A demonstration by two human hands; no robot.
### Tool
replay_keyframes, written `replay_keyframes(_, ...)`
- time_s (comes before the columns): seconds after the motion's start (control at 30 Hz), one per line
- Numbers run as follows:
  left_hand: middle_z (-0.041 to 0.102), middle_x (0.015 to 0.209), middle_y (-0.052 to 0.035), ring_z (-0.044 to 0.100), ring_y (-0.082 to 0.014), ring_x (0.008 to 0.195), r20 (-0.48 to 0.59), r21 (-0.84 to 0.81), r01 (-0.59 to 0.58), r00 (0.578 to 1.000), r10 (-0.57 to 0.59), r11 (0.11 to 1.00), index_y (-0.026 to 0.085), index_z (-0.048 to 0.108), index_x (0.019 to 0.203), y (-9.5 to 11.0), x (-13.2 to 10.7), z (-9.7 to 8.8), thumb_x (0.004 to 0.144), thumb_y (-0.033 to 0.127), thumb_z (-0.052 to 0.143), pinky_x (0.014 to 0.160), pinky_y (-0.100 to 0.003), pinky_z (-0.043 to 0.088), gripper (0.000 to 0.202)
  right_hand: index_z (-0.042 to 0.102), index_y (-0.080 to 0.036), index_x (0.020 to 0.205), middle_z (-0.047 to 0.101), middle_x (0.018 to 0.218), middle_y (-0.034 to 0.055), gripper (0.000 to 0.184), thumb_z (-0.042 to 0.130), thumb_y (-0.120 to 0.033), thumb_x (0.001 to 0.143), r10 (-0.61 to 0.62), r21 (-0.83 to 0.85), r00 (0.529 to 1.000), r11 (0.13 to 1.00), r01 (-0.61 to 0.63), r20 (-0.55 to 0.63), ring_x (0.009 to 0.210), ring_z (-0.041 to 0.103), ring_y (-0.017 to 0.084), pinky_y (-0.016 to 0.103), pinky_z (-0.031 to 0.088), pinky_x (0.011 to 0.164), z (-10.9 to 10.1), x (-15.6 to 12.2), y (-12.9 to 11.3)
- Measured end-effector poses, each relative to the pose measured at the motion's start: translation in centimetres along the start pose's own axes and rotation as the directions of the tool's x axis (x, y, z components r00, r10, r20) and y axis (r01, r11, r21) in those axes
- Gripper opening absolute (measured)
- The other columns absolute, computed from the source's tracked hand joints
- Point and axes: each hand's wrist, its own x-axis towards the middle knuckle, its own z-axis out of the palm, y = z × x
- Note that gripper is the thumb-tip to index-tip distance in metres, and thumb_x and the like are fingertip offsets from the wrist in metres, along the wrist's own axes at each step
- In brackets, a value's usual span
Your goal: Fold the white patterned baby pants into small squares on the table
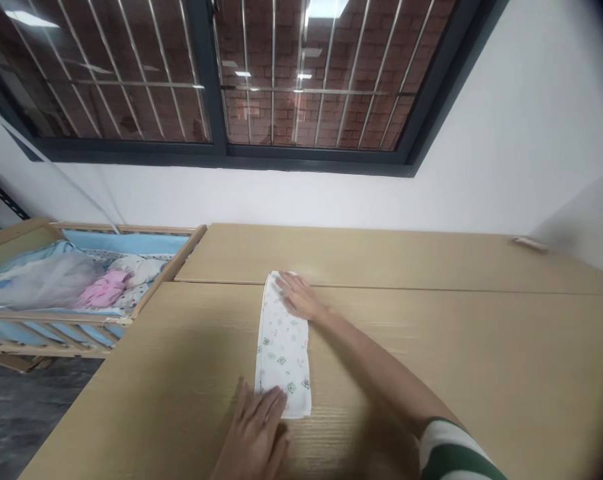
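A white cloth [283, 347] with a small green and grey print lies folded into a long strip on the wooden tabletop [406, 347]. My right hand [299, 295] rests on the cloth's far end, palm down, fingers stretched out toward the left. At the near end, my left hand [256, 427] touches the lower left corner with its fingers extended and slightly apart. Neither hand grips the cloth.
To the left stands a wooden crib [169, 270] with blue lining, holding a pink cloth [104, 288] and white bedding. A dark-framed window [311, 157] with metal bars is set in the white wall. A small pale object [530, 244] lies at the back right.
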Motion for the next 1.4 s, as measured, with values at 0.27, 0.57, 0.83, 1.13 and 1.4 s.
replay_keyframes(0.27,0.067,0.126,-0.0060,0.062,-0.0227,0.117,0.124,-0.264,0.165,0.983,-0.136,0.950,0.024,0.065,0.118,-1.7,-0.8,-0.9,0.098,0.015,0.051,0.108,-0.047,0.052,0.026,0.068,-0.023,0.123,0.072,0.114,0.0087,0.035,0.041,-0.036,0.107,0.003,0.298,0.982,0.953,-0.061,0.190,0.109,0.066,0.024,0.039,0.049,0.101,-3.4,-12.1,-9.6)
replay_keyframes(0.57,0.065,0.135,-0.0083,0.063,-0.0241,0.122,0.100,-0.264,0.127,0.990,-0.103,0.956,0.026,0.063,0.128,-1.8,-1.9,-0.7,0.096,0.025,0.060,0.102,-0.041,0.057,0.032,0.043,-0.022,0.155,0.033,0.163,0.0146,0.081,0.075,-0.050,0.085,0.212,0.271,0.954,0.925,-0.265,0.210,0.152,0.029,0.034,0.055,0.029,0.123,-0.4,-20.3,-14.9)
replay_keyframes(0.83,0.064,0.138,-0.0095,0.063,-0.0221,0.122,0.088,-0.207,-0.191,0.973,0.213,0.959,0.024,0.057,0.139,-3.3,-5.6,-0.9,0.092,0.044,0.069,0.104,-0.033,0.055,0.052,0.033,-0.026,0.159,0.039,0.160,0.0148,0.089,0.078,-0.037,0.083,0.164,0.153,0.984,0.973,-0.173,0.071,0.147,0.038,0.037,0.055,0.041,0.117,3.5,-25.3,-16.7)
replay_keyframes(1.13,0.075,0.116,0.0050,0.071,-0.0138,0.089,0.146,-0.385,-0.150,0.964,0.220,0.911,0.037,0.066,0.118,-3.0,-6.0,-2.7,0.097,0.020,0.062,0.084,-0.024,0.061,0.027,0.067,-0.030,0.114,0.071,0.127,0.0052,0.023,0.059,-0.017,0.096,0.120,0.083,0.977,0.991,-0.107,-0.174,0.117,0.065,0.027,0.045,0.053,0.097,5.6,-27.1,-18.2)
replay_keyframes(1.4,0.070,0.091,-0.0027,0.065,-0.0170,0.086,0.119,-0.443,0.182,0.982,-0.144,0.878,0.023,0.065,0.102,-2.0,-1.8,-3.9,0.103,0.026,0.050,0.079,-0.027,0.054,0.015,0.061,-0.028,0.105,0.069,0.106,0.0061,0.014,0.048,-0.030,0.104,0.353,0.378,0.935,0.869,-0.319,-0.022,0.104,0.061,0.025,0.042,0.049,0.092,-2.5,-22.2,-18.1)
